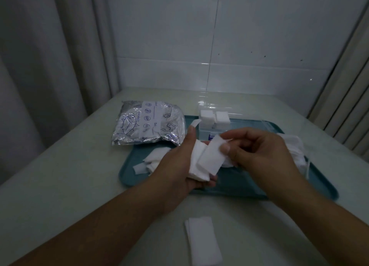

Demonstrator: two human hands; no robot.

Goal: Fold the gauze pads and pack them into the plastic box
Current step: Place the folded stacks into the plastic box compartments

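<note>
Already two folded stacks sit in the plastic box at twelve o'clock. The left hand cradles a gauze pad while the right hand pinches its fold. Loose gauze remains on the tray.

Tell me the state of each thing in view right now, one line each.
Left hand: holds a gauze pad across its palm.
Right hand: pinches the pad's folded end.
Gauze pad: partly folded, held above the tray.
Plastic box: open, folded pads inside.
Tray: flat on the table, loose gauze on it.
Foil pouch: lying flat, partly on the tray.
Folded pad: lying on the table, near edge.
</note>
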